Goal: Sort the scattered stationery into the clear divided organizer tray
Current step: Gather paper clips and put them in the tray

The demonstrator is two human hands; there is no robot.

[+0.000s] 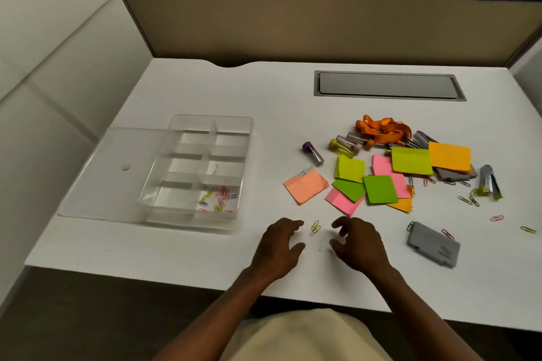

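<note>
Just two hands flanking yellow clips.
Left hand and right hand: fingers loosely curled, empty; tray left.

Orange lanyard; purple-capped tube; grey case; white desk.

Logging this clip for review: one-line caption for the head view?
Both hands, left hand and right hand, flank yellow paper clips on the desk; the organizer tray holds some clips.
</note>
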